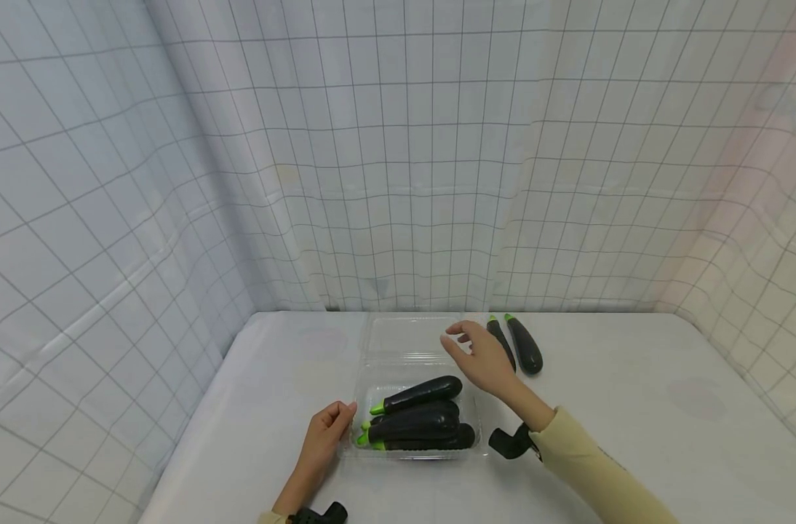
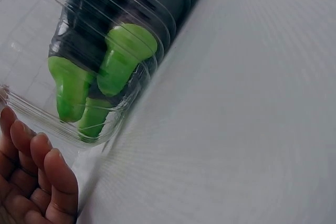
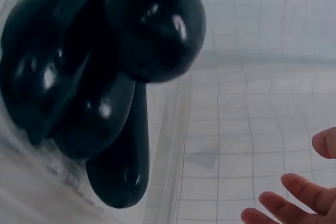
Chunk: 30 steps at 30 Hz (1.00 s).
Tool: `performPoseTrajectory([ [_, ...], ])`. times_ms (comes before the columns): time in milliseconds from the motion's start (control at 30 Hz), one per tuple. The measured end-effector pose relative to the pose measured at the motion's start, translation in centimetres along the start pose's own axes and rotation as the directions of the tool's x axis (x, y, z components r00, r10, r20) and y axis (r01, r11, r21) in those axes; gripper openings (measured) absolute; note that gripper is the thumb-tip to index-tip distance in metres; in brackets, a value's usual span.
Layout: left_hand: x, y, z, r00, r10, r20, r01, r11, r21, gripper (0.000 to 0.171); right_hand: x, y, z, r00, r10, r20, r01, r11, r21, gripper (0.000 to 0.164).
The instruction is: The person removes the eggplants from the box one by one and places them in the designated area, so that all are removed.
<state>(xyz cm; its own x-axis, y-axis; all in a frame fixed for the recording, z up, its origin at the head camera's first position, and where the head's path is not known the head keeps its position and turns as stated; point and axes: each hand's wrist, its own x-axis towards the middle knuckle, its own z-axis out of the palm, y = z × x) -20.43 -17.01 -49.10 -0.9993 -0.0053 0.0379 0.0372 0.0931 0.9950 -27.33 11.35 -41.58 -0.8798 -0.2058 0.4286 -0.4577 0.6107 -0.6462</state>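
A clear plastic clamshell box (image 1: 475,407) holds several dark eggplants (image 1: 414,422) with green stem ends (image 2: 128,51). Its lid (image 1: 398,338) lies folded back, away from me. My left hand (image 1: 326,433) pinches the box's left rim, fingers curled, as the left wrist view shows from the side. Over the back right corner of the box hovers my right hand (image 1: 482,356), holding nothing, its thumb and fingers apart. Just beyond that hand, two more eggplants (image 1: 524,346) lie on the table, one partly hidden by it. The right wrist view shows the rounded ends of the eggplants (image 3: 157,30) in the box.
A white table (image 1: 621,407) carries everything. White grid-patterned curtains (image 1: 411,182) hang behind it and along both sides. Each wrist wears a black camera (image 1: 511,442), the right one close beside the box's right side.
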Motion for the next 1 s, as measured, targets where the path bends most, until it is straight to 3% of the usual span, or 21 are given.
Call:
performPoseTrajectory([
  [133, 0.0, 0.0, 0.0, 1.000, 0.002, -0.001, -0.002, 1.000, 0.002, 0.032, -0.5, -1.5, 0.3, 0.988, -0.017, 0.156, 0.019, 1.000, -0.013, 0.040],
  [333, 0.0, 0.0, 0.0, 1.000, -0.007, 0.001, 0.007, 1.000, -0.002, 0.033, -1.1, -2.8, 0.7, 0.938, -0.074, 0.338, 0.075, 0.997, 0.010, 0.047],
  [567, -0.1, 0.0, 0.0, 1.000, -0.023, -0.006, 0.024, 1.000, 0.014, 0.032, -1.6, -3.0, 1.4, 0.873, -0.128, 0.470, 0.118, 0.992, 0.050, 0.048],
  [867, 0.0, -0.1, -0.1, 1.000, -0.016, -0.012, 0.016, 1.000, 0.007, 0.032, -2.0, -2.9, 2.5, 0.760, -0.175, 0.626, 0.217, 0.976, 0.010, 0.063],
  [1000, 0.1, -0.2, -0.1, 1.000, -0.001, -0.005, 0.001, 1.000, 0.003, 0.032, -2.2, -2.9, 2.7, 0.726, -0.192, 0.660, 0.246, 0.969, 0.011, 0.065],
])
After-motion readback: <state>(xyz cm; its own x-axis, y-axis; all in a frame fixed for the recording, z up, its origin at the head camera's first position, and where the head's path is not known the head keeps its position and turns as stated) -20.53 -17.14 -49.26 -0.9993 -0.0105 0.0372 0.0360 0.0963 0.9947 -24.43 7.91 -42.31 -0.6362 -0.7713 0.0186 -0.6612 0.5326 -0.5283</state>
